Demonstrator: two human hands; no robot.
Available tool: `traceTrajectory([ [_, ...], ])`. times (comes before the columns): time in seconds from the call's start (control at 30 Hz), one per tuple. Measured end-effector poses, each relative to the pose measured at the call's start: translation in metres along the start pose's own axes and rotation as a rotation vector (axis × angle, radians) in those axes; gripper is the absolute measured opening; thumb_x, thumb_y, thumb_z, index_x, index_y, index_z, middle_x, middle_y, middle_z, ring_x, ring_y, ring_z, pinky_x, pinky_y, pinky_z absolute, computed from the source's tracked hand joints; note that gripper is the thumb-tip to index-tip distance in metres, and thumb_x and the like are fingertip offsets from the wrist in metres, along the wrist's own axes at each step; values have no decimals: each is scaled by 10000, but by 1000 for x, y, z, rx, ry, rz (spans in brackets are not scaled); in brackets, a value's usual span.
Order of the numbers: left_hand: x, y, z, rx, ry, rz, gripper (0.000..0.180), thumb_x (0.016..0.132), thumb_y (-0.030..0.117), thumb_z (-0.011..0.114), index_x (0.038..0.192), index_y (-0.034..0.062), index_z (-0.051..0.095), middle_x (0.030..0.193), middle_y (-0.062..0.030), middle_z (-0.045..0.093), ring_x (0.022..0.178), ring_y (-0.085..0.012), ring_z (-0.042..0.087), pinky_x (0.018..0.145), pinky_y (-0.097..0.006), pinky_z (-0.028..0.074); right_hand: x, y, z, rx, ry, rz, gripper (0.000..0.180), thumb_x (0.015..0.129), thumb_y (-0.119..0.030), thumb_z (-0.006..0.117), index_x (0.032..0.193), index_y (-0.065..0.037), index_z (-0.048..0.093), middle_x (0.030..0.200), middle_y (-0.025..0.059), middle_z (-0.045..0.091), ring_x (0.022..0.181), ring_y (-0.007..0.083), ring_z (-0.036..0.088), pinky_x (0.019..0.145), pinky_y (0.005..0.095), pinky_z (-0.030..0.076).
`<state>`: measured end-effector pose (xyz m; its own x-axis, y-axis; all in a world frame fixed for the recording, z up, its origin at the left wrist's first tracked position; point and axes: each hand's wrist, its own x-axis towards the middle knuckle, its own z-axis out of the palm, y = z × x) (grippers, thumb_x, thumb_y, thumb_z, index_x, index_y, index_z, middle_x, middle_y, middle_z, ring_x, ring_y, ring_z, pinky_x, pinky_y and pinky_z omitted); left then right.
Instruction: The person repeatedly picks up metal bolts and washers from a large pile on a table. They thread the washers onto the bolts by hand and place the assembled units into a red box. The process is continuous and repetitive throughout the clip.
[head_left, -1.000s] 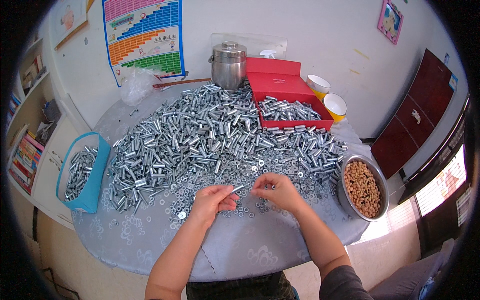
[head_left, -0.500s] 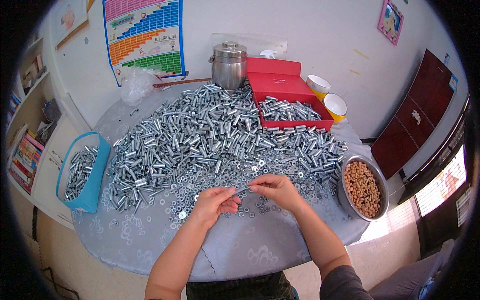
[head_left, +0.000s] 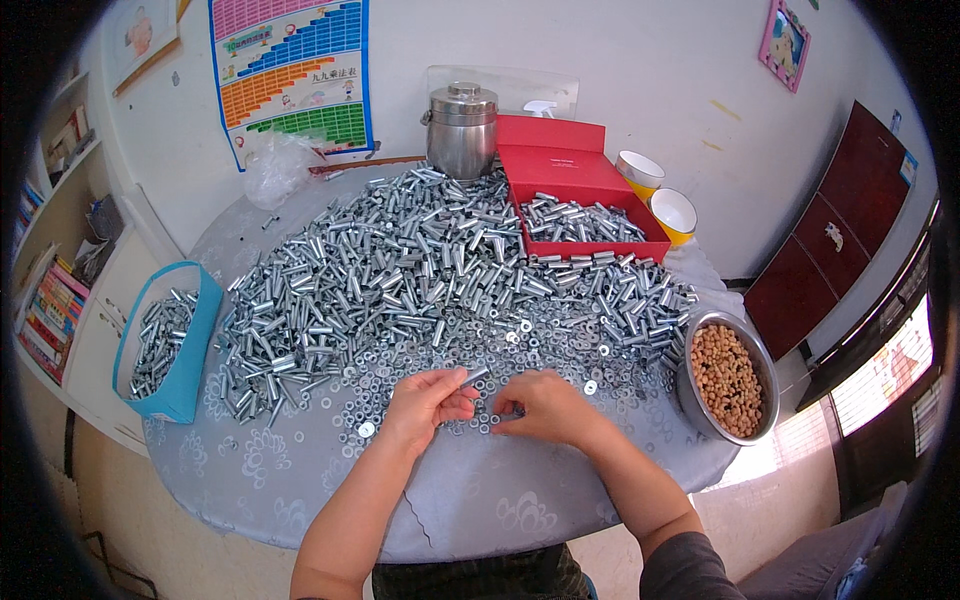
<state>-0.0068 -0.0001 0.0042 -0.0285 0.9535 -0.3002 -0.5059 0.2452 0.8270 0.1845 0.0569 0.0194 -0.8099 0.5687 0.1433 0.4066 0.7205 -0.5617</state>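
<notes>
The metal tube (head_left: 478,375) is in your left hand (head_left: 425,405), above the loose washers (head_left: 366,430). Your left fingers pinch its lower end; the other end points up and to the right, a grip that presumably leaves that end accessible. Your right hand (head_left: 548,408) is just beside it, fingers curled down at the washers; whether they grasp a piece cannot be told from this view. The washers lie on your side of the desk (head_left: 240,500), apparently for short reach. Note the pile of tubes (head_left: 400,260) beyond: it obstructs a low path to the red box (head_left: 600,249) and steel pot (head_left: 462,130). The blue bin (head_left: 203,345) at left and steel bowl (head_left: 768,395) at right stand well apart from your hands.
</notes>
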Motion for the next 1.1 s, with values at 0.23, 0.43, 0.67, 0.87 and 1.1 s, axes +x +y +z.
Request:
traceTrajectory([
  [0.23, -1, 0, 0, 12, -24, -16, 216, 811, 183, 610, 849, -27, 580, 749, -128, 624, 572, -150, 603, 528, -239, 521, 1, 6, -3, 178, 185, 115, 199, 681, -200, 681, 810, -58, 628, 756, 60, 623, 729, 174, 594, 654, 288, 447],
  [0.43, -1, 0, -1, -10, -52, -32, 219, 812, 190, 610, 853, -23, 579, 738, -123, 622, 569, -150, 602, 536, -240, 520, 5, 4, -16, 512, 373, 193, 179, 725, -61, 649, 901, -38, 626, 859, 26, 610, 792, 96, 555, 705, 225, 436],
  [0.67, -1, 0, 0, 28, -38, -41, 219, 810, 192, 614, 839, -23, 588, 722, -116, 617, 568, -153, 602, 532, -242, 521, 5, 2, -11, 479, 349, 40, 179, 760, -27, 614, 938, -31, 625, 904, 55, 598, 802, 119, 559, 703, 237, 445],
  [0.87, -5, -1, 11, 151, -41, 29, 186, 821, 152, 591, 845, -32, 592, 697, -120, 611, 539, -165, 590, 507, -261, 516, 3, 8, -12, 262, 132, 291, 238, 857, -235, 512, 841, -31, 633, 770, 87, 611, 716, 178, 574, 678, 275, 456],
  [1.1, -1, -2, 5, 43, 16, 60, 189, 812, 129, 599, 851, -56, 592, 709, -133, 612, 553, -169, 600, 511, -252, 524, 2, 6, -9, 628, 242, 239, 359, 904, -301, 431, 822, -7, 621, 732, 61, 606, 674, 137, 546, 644, 276, 443],
])
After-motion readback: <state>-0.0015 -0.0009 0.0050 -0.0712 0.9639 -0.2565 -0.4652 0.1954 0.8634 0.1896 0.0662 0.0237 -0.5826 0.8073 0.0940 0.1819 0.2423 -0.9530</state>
